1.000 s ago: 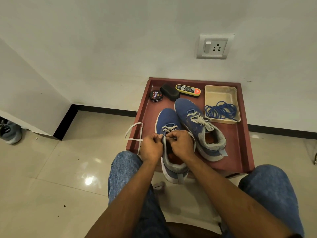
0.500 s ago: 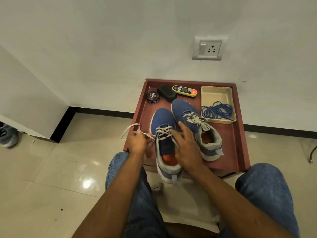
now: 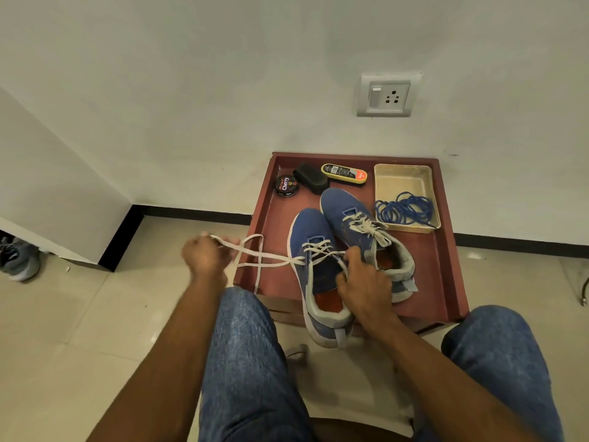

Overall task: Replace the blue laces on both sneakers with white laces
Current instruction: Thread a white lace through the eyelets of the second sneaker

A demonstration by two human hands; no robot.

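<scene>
Two blue sneakers with grey collars lie on a reddish-brown tray. The right sneaker is laced and tied with a white lace. The left sneaker hangs over the tray's near edge, partly threaded with a white lace. My left hand pinches that lace's ends, stretched taut out to the left beyond the tray. My right hand grips the left sneaker's right side at the collar. The removed blue laces lie piled in a beige tub.
At the tray's back stand a round polish tin, a black brush and a yellow-edged polish applicator. My knees in jeans flank the tray's near edge. A wall with a socket rises behind. A grey shoe lies far left.
My left hand has pulled the white lace out leftwards, away from the sneaker, drawing it taut. My right hand has shifted from the eyelets to the sneaker's right side.
</scene>
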